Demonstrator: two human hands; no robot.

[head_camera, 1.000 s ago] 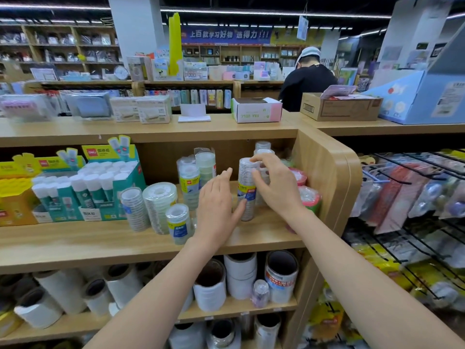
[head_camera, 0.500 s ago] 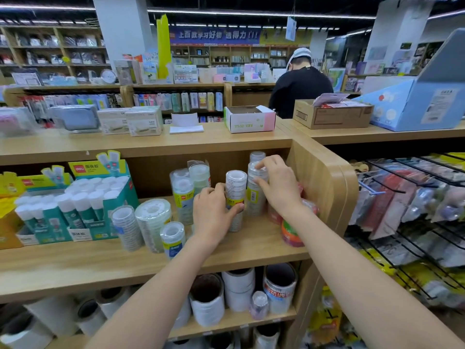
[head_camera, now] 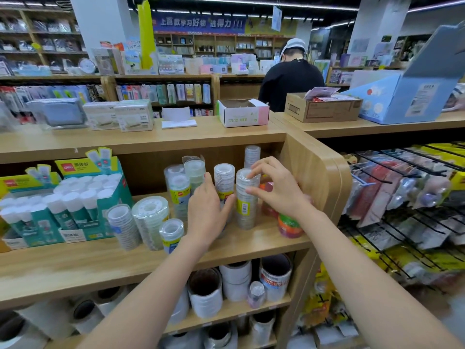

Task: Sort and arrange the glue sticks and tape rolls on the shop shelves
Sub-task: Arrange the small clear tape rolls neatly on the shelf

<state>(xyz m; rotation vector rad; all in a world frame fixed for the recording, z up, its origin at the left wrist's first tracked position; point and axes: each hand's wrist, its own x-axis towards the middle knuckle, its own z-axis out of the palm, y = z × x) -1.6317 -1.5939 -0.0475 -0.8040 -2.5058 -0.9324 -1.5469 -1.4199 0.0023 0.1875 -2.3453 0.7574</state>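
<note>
Both hands worked one shelf [head_camera: 264, 239]: your right hand [head_camera: 278, 190] pinched the top of an upright tape stack [head_camera: 246, 197], thumb and fingers partly closed; your left hand [head_camera: 207, 211], open and empty, lay against a neighbouring stack [head_camera: 224, 181]. Steady the base while nudging. Glue sticks [head_camera: 75, 197] sat well left.

head cam: only view | worn at head height, facing forward and slightly down | close to the wooden shelf [head_camera: 75, 268], both forearms reaching in from bottom edge | shop aisles far behind | wide-angle, edges bent
</note>
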